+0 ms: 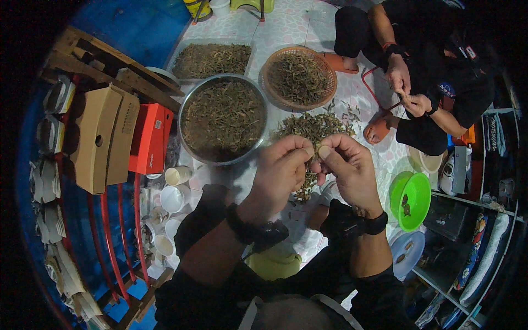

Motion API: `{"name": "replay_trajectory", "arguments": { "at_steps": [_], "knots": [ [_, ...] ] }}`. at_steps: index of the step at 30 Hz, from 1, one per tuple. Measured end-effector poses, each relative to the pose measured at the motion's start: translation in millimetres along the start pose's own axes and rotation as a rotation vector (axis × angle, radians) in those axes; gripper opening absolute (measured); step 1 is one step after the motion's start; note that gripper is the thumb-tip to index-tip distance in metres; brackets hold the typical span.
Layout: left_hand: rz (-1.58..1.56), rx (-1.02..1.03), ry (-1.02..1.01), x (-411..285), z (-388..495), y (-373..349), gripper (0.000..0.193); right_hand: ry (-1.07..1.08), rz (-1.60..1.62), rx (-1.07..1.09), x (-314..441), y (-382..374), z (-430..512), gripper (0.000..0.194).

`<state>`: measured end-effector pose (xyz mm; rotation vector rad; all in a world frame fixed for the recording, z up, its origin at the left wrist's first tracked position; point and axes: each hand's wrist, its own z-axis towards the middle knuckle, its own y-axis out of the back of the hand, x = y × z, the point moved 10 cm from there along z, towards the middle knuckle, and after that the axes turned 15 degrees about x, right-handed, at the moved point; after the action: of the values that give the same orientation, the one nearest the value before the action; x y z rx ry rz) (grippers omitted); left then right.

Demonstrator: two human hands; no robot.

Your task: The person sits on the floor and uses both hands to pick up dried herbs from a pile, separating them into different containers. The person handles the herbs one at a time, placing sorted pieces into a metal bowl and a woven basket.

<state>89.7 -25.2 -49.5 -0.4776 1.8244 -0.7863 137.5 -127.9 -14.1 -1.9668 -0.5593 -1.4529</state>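
Note:
My left hand (278, 173) and my right hand (350, 165) meet in front of me, thumbs and fingertips pinched together. Between them is a small dried plant piece (316, 152), mostly covered by my fingers; its exact kind is too small to tell. Beneath the hands a loose heap of dried plant pieces (309, 126) lies on the tiled floor. Beyond my left hand stands a round metal basin (264, 123) filled with similar brown-green pieces. An orange-brown woven plastic basket (332, 88) holding more of them is behind the heap.
A clear plastic tray (251, 62) of dried pieces sits farther back. At right, another person's hands (406, 88) pinch a small piece. Green (416, 198) and blue (412, 255) plastic basins stand right. Cardboard (99, 140) and red (150, 140) boxes and white cups (175, 198) are left.

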Motion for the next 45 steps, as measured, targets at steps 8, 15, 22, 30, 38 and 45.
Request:
{"name": "replay_trajectory", "arguments": {
  "at_steps": [8,15,22,30,38,45],
  "knots": [
    [0.044,-0.018,-0.035,-4,-2,2,0.008,-0.005,0.061,-0.016,-3,0,1,0.011],
    [-0.175,-0.024,-0.034,-2,-2,3,0.009,0.158,-0.096,-0.016,17,-3,0,0.002],
    [-0.414,0.09,0.02,2,-1,-4,0.009,0.26,-0.24,-0.052,33,-4,-5,0.006],
    [-0.309,0.039,0.009,1,-1,3,0.022,0.224,-0.23,-0.096,29,7,-10,0.005],
    [-0.254,0.036,0.014,-7,0,9,0.076,-0.011,-0.466,-0.183,24,44,-17,0.007],
    [-0.241,0.069,0.138,6,4,-2,0.087,0.355,-0.882,-0.08,61,-4,-14,0.023]
  ]
}}
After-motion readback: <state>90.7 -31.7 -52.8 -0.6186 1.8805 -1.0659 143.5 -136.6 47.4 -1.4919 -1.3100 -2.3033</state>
